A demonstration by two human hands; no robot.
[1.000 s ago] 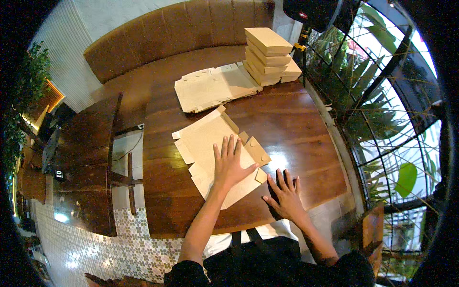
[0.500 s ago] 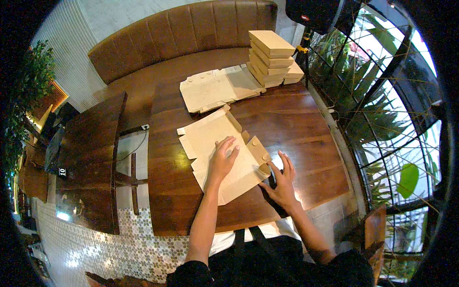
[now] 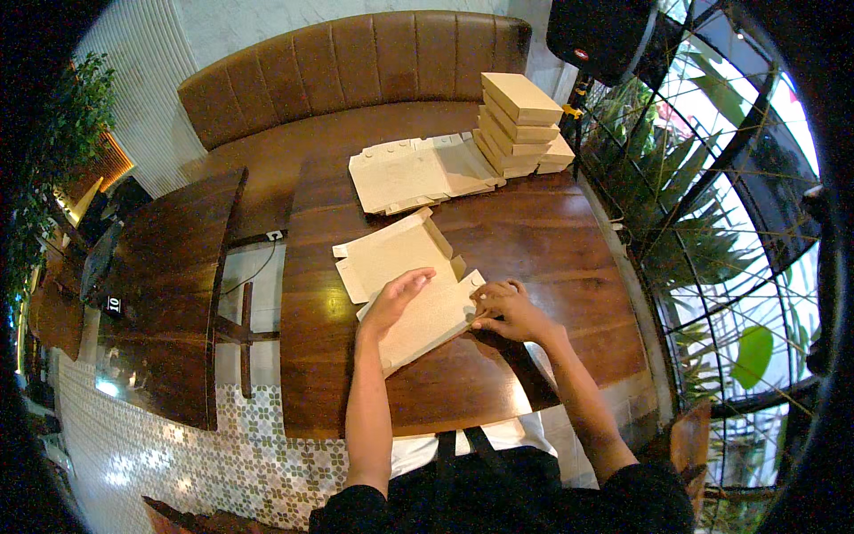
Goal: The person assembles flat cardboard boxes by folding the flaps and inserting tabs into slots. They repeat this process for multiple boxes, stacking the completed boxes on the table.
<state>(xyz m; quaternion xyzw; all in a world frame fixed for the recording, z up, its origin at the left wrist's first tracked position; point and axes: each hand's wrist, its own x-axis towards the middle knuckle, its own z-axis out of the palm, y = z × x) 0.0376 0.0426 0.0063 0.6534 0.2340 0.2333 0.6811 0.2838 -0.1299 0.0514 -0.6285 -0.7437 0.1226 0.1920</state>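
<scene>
A partly folded brown cardboard box (image 3: 382, 254) lies on the wooden table in front of me, with side flaps standing up along its right edge. My left hand (image 3: 398, 301) is over the box's middle, fingers stretched out and lying along the cardboard. At the right edge, my right hand (image 3: 514, 313) has its fingers bent and closed on the box's corner flap. The fingertips partly hide that flap.
Behind the box lie flat unfolded cardboard blanks (image 3: 418, 173). Beside them stands a stack of folded boxes (image 3: 520, 120). A brown bench (image 3: 374, 67) runs along the back. A second table (image 3: 169, 303) is on the left, a black metal grille (image 3: 712, 267) on the right.
My right hand has gone from spread fingers beside the box to gripping its corner flap. The right side of the box is folded up more. My left hand has shifted slightly left and down.
</scene>
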